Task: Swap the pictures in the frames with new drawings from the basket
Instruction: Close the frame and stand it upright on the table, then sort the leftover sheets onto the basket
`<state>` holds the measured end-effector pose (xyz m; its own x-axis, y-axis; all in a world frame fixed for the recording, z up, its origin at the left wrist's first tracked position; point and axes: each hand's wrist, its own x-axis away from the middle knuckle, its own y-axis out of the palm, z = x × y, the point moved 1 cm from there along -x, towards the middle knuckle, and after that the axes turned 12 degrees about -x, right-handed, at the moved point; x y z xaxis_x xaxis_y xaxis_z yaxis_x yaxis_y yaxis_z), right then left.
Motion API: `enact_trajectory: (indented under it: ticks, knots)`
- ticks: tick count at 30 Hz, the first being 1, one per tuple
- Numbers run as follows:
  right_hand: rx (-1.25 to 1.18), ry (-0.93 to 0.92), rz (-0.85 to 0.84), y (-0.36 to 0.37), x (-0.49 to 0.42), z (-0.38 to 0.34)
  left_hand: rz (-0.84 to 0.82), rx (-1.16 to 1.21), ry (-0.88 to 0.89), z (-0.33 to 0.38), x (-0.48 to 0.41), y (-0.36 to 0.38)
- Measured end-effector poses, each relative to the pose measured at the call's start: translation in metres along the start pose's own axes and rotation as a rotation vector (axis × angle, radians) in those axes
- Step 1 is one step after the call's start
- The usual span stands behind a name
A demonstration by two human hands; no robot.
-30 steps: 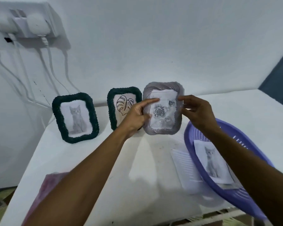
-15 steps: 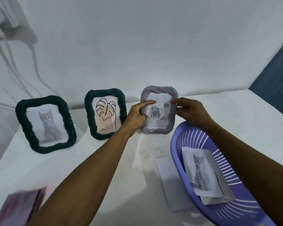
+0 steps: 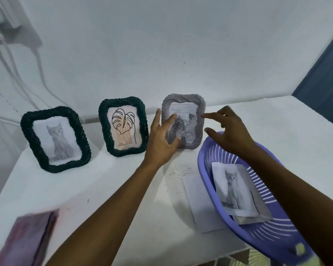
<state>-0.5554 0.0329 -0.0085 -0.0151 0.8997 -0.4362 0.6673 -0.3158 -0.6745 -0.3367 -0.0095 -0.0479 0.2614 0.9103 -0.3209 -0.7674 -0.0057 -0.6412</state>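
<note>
The grey frame stands at the wall beside the basket. Both hands, left and right, spread their fingers before it, seemingly not gripping it.

Soft, cool, even light is seen; wide-angle bending appears at the edges, and motion blur at 7 and 5 o'clock.

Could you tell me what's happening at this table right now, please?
A person is changing the pictures in three frames standing on a white table. Both hands are open: the left hand is in front of the grey frame with a rose picture, the right hand beside it. Two dark green frames hold a cat and a leaf drawing. A purple basket holds another cat picture.
</note>
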Motion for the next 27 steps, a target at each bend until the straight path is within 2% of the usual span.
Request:
enact_trajectory:
  ticks: [3,5,7,9,13,15,18,21,24,27]
  knots:
    - [0.000,-0.023,-0.167,0.000,0.031,-0.020,0.020,-0.072,0.079,0.006,0.034,0.004]
    - [0.034,0.024,-0.290,0.006,0.050,-0.027,-0.068,-0.066,0.069,0.007,0.062,0.009]
    - [0.043,0.086,-0.390,0.012,0.065,-0.030,-0.227,-0.075,-0.019,0.007,0.089,0.017]
    - [-0.002,0.123,-0.428,0.016,0.073,-0.029,-0.348,-0.200,-0.033,0.006,0.110,0.029]
    - [-0.020,0.153,-0.365,0.008,0.076,-0.028,-0.459,-0.481,0.010,0.015,0.125,0.043]
    - [-0.014,0.206,-0.345,0.001,0.078,-0.025,-0.436,-0.475,-0.001,0.018,0.126,0.044]
    - [-0.019,0.262,-0.344,-0.008,0.083,-0.018,-0.326,-0.345,0.055,0.015,0.131,0.046]
    - [-0.032,0.272,-0.320,-0.014,0.089,-0.016,-0.263,-0.199,0.040,0.019,0.144,0.052]
    - [-0.048,0.264,-0.265,-0.015,0.091,-0.016,-0.196,-0.157,0.039,0.027,0.152,0.052]
    - [-0.052,0.267,-0.268,-0.013,0.091,-0.018,-0.194,-0.012,-0.098,0.032,0.154,0.044]
